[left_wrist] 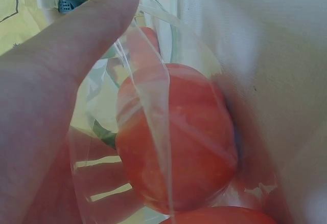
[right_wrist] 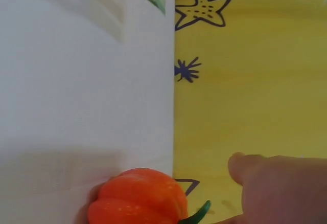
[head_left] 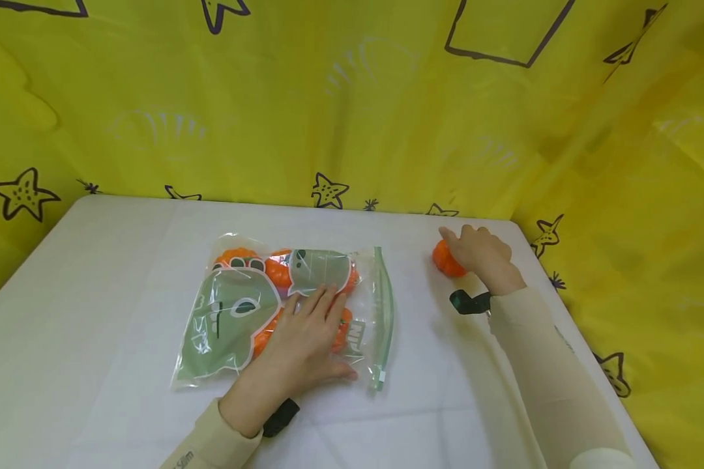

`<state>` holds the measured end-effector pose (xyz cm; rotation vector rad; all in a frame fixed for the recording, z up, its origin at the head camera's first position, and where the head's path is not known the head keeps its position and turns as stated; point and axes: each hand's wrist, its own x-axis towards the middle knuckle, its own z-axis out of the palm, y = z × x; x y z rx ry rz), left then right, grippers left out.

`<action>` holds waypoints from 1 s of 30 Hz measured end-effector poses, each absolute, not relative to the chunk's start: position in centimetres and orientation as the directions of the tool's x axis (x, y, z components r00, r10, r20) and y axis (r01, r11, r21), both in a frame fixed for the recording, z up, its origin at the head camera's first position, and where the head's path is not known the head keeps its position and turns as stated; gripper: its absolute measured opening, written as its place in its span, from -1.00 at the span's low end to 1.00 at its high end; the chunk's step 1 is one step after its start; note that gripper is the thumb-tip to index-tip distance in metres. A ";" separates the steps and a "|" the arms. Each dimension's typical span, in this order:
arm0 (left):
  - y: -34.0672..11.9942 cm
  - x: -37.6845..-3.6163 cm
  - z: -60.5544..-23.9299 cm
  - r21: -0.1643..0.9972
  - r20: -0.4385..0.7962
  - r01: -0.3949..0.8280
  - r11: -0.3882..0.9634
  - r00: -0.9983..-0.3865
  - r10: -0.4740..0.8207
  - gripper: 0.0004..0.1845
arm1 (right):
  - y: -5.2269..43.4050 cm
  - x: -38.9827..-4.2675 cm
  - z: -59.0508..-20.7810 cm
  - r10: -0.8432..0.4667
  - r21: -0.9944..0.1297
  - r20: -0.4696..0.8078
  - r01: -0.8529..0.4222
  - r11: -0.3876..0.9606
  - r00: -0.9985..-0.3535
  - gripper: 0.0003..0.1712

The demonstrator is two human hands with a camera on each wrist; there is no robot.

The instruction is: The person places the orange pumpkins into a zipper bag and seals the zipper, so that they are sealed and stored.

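A clear zip bag (head_left: pixel 381 326) with a green cartoon print lies flat, holding several small orange pumpkins (head_left: pixel 278 268). My left hand (head_left: pixel 308 335) rests on it with fingers spread. Through the film the left wrist view shows a pumpkin (left_wrist: pixel 179 137) close beside my thumb (left_wrist: pixel 76 40). Over at the right, my right hand (head_left: pixel 481 251) bends over a single small pumpkin (head_left: pixel 448 259). In the right wrist view this pumpkin (right_wrist: pixel 138 198) shows its green stem, and my thumb (right_wrist: pixel 250 168) stands apart from it. The other fingers are mostly hidden there.
A white-covered table (head_left: pixel 105 280) carries the bag and the lone pumpkin. Behind its far edge and along the right side hangs a yellow curtain (head_left: pixel 270 117) with starfish drawings. The lone pumpkin is near the far right corner.
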<state>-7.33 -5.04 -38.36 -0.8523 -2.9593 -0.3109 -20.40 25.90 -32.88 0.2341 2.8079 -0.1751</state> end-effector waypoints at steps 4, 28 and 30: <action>-4.9 -7.3 -38.3 0.192 0.088 0.532 0.825 -0.847 0.525 0.28 | 26.4 -20.7 -33.3 0.127 -0.092 -0.326 0.165 0.982 -0.937 -0.26; -4.9 -7.4 -38.3 0.188 0.081 0.525 0.830 -0.850 0.520 0.27 | 25.7 -19.9 -34.4 -0.065 -0.223 -0.232 -0.012 0.975 -0.970 -0.58; -4.9 -7.4 -38.3 0.186 0.081 0.527 0.829 -0.849 0.522 0.28 | 25.7 -19.6 -34.6 -0.057 -0.214 -0.213 -0.010 0.977 -0.975 -0.55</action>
